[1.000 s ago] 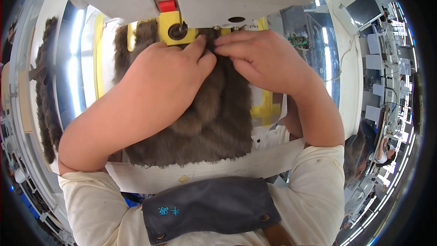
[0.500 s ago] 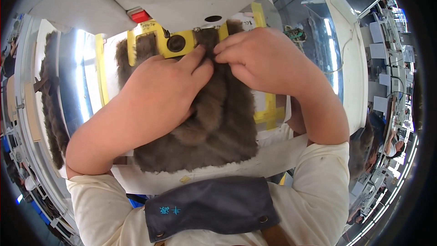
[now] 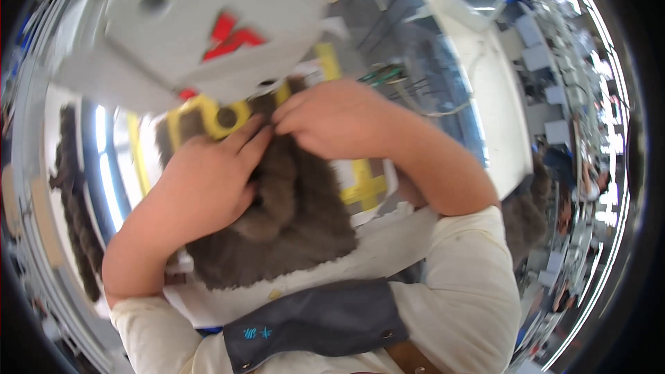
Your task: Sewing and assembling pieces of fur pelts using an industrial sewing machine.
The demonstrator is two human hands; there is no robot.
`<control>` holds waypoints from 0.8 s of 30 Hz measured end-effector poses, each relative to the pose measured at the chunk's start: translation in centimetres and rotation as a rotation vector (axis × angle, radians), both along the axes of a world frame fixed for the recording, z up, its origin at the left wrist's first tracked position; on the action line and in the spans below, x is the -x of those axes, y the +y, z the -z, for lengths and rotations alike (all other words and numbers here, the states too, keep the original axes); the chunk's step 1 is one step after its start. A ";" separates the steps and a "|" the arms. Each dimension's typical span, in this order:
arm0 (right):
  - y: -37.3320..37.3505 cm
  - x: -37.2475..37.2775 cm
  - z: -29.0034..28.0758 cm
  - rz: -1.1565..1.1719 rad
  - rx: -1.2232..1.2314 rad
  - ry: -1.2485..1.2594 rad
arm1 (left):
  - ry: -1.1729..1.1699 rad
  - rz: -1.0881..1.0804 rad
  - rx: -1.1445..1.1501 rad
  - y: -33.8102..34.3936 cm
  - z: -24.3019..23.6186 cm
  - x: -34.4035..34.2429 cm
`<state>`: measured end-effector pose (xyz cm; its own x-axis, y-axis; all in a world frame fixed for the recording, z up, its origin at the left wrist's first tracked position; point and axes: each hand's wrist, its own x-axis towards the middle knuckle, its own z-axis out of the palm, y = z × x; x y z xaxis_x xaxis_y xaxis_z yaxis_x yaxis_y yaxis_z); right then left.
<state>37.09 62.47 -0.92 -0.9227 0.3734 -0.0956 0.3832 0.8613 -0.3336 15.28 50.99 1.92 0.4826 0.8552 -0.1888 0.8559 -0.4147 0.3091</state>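
Observation:
A brown fur piece (image 3: pixel 312 235) lies in front of me under a white sewing machine head (image 3: pixel 291 28), its strips running up to a yellow guide plate (image 3: pixel 242 112). My left hand (image 3: pixel 208 183) is on the fur's left side, index and middle fingers pressed close together by the plate and the thumb near a bulging fold. My right hand (image 3: pixel 339 121) pinches the fur just right of those fingertips, at its upper part. The fingertips of both hands nearly meet. The exact stitching spot is hidden by the machine and my fingers, and the picture is somewhat blurred.
Yellow tape (image 3: pixel 367 190) marks the white work surface. A long dark fur strip (image 3: pixel 71 194) lies at the far left. Green-handled tools (image 3: pixel 384 75) rest on the glassy panel at the right. More fur (image 3: pixel 524 218) hangs beyond my right arm; other workstations line the right.
The view has tilted and shifted, showing more of the machine's top; hands and fur appear lower and farther left. Both hands keep nearly the same hold on the fur.

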 end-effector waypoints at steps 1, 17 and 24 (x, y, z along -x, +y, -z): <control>0.2 0.1 0.0 0.027 0.034 -0.063 | 0.012 -0.004 -0.006 0.2 0.4 -0.2; -2.3 -5.3 1.0 0.252 -0.067 0.062 | -0.020 0.310 -0.185 -2.5 0.8 -2.1; -4.4 -9.3 3.2 0.647 0.040 0.335 | -0.224 0.196 -0.284 -2.2 3.9 -3.8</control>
